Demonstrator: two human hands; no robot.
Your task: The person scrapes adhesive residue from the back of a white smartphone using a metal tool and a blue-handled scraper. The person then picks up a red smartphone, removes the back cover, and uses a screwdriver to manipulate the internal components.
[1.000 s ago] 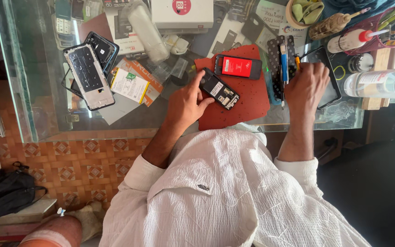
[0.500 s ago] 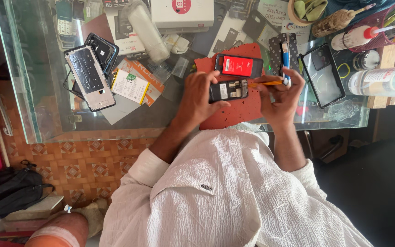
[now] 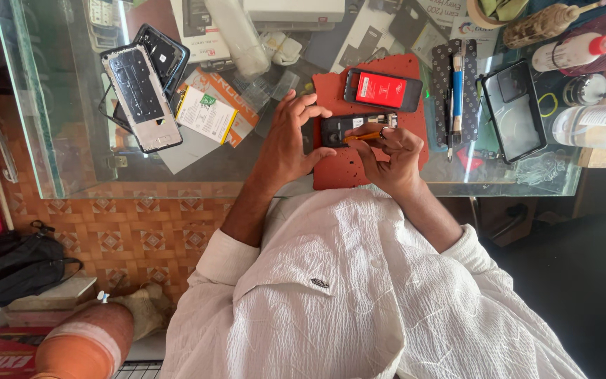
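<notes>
Both hands have closed in on the small opened phone (image 3: 348,129) since a second ago — back then the right hand was out to the side over the tools, now it's at the phone with an orange-handled tool (image 3: 362,137). Left hand (image 3: 289,140) cups the phone's left end, fingers curled over the top edge, thumb below — a steadying hold so the body doesn't slide on the red work mat (image 3: 345,165). Right hand (image 3: 394,151) pinches the tool between thumb and fingertips, tip laid on the phone's exposed back; looks like a fine-control grip for prying or picking. Phone sits on the mat near the table's front edge, just below a second phone with a lit red screen (image 3: 382,90). Blue-handled tool (image 3: 456,77) lies on a dotted strip right of the mat. Stripped phone frames (image 3: 138,95) sit well apart, on the glass table (image 3: 64,168) to the left.
</notes>
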